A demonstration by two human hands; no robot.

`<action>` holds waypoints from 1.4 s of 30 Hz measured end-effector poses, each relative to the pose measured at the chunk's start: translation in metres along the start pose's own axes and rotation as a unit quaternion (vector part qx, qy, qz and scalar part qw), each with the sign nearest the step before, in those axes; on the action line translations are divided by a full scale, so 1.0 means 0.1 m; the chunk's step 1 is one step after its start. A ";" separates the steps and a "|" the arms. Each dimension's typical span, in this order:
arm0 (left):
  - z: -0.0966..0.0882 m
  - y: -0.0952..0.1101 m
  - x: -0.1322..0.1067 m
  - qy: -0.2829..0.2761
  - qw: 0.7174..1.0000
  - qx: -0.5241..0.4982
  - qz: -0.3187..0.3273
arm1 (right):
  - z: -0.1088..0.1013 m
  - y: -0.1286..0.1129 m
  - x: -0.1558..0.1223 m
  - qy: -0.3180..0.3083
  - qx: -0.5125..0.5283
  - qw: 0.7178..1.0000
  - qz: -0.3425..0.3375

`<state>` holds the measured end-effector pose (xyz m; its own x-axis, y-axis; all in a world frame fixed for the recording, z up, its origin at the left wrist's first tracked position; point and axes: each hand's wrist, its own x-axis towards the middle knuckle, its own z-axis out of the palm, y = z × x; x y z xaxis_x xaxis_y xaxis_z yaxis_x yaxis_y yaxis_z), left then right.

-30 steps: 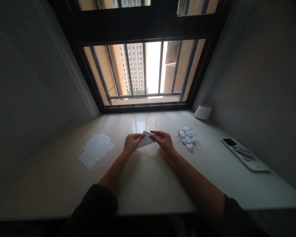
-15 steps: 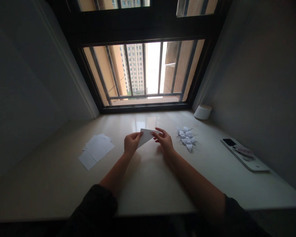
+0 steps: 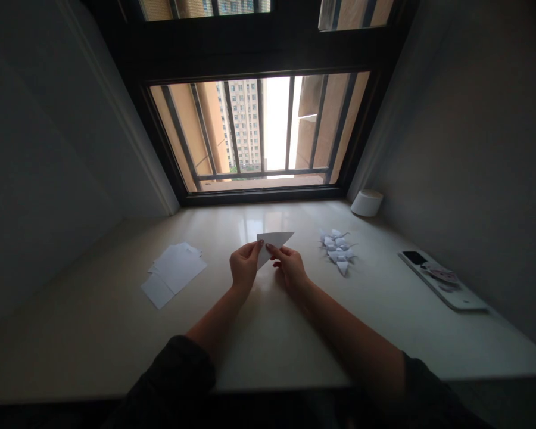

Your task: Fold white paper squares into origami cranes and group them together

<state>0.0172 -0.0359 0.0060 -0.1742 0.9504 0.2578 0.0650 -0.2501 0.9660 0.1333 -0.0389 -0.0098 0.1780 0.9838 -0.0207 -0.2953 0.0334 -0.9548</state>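
Note:
A white triangular piece of folded paper (image 3: 274,239) is held up above the sill, one point toward the upper right. My left hand (image 3: 245,262) pinches its left edge between thumb and fingers. From the lower right, my right hand (image 3: 289,264) grips the paper too, its thumb close beside the left thumb and its fingers behind the sheet. To the right of my hands lies a cluster of several small folded white paper pieces (image 3: 338,249) with pointed tips. Off to the left is a loose pile of white paper sheets (image 3: 178,271).
The pale sill (image 3: 268,351) ends at a front edge near my forearms. A phone (image 3: 444,281) lies on the right by the wall. In the back right corner stands a white rounded object (image 3: 367,203). A dark-framed window (image 3: 263,193) with bars closes the back.
My right hand has slid left and down along the paper, bringing its thumb near the left one. The paper's right point now shows uncovered. My left hand has shifted slightly right.

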 end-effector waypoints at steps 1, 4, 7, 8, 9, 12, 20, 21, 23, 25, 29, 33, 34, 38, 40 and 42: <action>0.00 0.00 0.00 0.004 1.000 -0.007 -0.003 | 0.01 -0.02 -0.01 0.007 0.000 1.000 0.005; 0.00 -0.01 0.01 0.020 0.999 -0.031 -0.020 | 0.04 -0.08 -0.04 0.023 0.000 0.999 0.022; 0.01 -0.03 0.03 0.027 0.998 -0.046 -0.032 | 0.05 -0.10 -0.04 0.034 -0.005 0.999 0.036; 0.00 -0.04 0.04 0.029 0.998 -0.050 -0.034 | 0.05 -0.10 -0.04 0.033 -0.009 0.999 0.036; 0.00 -0.05 0.05 0.030 0.997 -0.056 -0.036 | 0.05 -0.09 -0.03 0.029 -0.014 0.999 0.034; -0.01 -0.07 0.07 0.040 0.996 -0.067 -0.048 | 0.03 -0.05 0.00 0.002 -0.020 0.999 0.026; -0.03 -0.13 0.10 0.058 0.994 -0.068 -0.061 | -0.05 -0.02 0.06 -0.040 -0.086 0.995 -0.022; -0.02 -0.14 0.10 0.058 0.993 -0.072 -0.067 | -0.06 -0.01 0.06 -0.042 -0.102 0.993 -0.038; -0.02 -0.13 0.10 0.049 0.992 -0.082 -0.083 | -0.07 0.00 0.07 -0.040 -0.121 0.990 -0.055; -0.02 -0.10 0.10 0.030 0.992 -0.086 -0.090 | -0.07 0.01 0.08 -0.035 -0.115 0.991 -0.052; -0.03 -0.03 0.09 -0.021 0.994 -0.074 -0.074 | -0.06 0.02 0.06 -0.012 -0.064 0.997 -0.034; -0.03 -0.07 0.08 -0.112 0.990 -0.058 -0.058 | -0.06 -0.01 0.05 0.020 -0.020 0.999 -0.030; -0.04 -0.09 0.08 -0.122 0.990 -0.040 -0.050 | -0.06 -0.02 0.05 0.024 -0.011 0.999 -0.030; -0.05 -0.16 0.09 -0.138 0.989 0.009 -0.052 | -0.07 -0.02 0.05 0.025 0.016 0.999 -0.022; -0.05 -0.16 0.10 -0.148 0.987 -0.001 -0.057 | -0.06 -0.02 0.05 0.029 0.028 0.999 -0.018; -0.04 -0.15 0.11 -0.158 0.985 -0.021 -0.065 | -0.06 -0.01 0.04 0.037 0.043 0.998 -0.013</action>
<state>0.0103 -0.0226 -0.0054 0.1370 0.9833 0.1196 0.0203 -0.1235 0.9921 0.1398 -0.0355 -0.0102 0.2548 0.9668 -0.0203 -0.3694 0.0779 -0.9260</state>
